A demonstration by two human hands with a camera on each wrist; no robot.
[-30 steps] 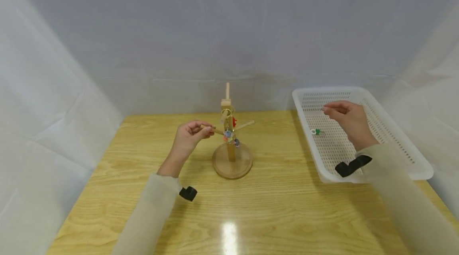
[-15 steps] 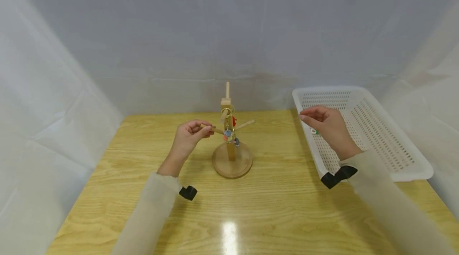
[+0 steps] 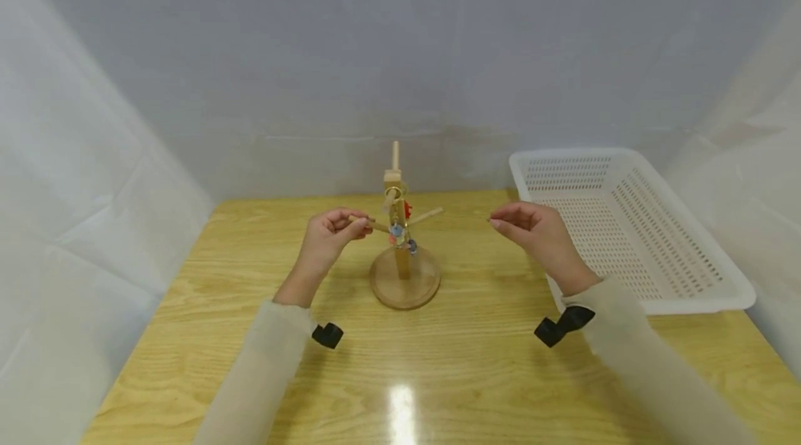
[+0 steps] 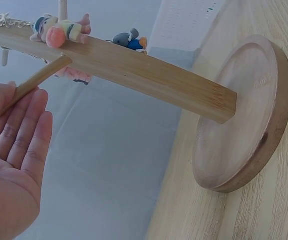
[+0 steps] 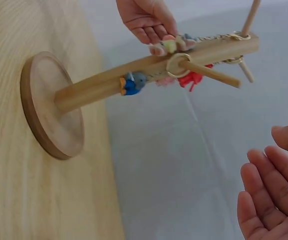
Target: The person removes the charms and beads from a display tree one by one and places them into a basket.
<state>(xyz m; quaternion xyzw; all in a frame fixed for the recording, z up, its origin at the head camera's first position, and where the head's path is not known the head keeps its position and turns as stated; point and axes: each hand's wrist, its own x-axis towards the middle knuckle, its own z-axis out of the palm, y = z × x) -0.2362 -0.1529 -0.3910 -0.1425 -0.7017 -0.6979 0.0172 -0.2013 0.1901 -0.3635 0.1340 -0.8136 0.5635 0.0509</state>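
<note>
My left hand (image 3: 325,240) pinches the end of a wooden peg (image 4: 41,77) on an upright wooden stand (image 3: 402,265) with a round base. Small figure keychains hang from the stand's pegs. A grey figure in blue (image 5: 133,84), a red one (image 5: 191,80) and a pale one with a blue hat (image 4: 64,31) show. In the right wrist view, a gold ring (image 5: 169,65) circles one peg. To the right of the stand, my right hand (image 3: 541,233) is in the air, fingers loosely bent. Nothing shows between its thumb and fingertips in the right wrist view.
A white perforated basket (image 3: 694,236) stands on the right of the wooden table (image 3: 350,375), partly behind my right hand. Pale sheeting (image 3: 281,69) hangs behind the table and on both sides.
My right hand has moved left, from over the basket to between basket and stand. A green keychain seen earlier in the basket is out of sight now. My left hand stays put.
</note>
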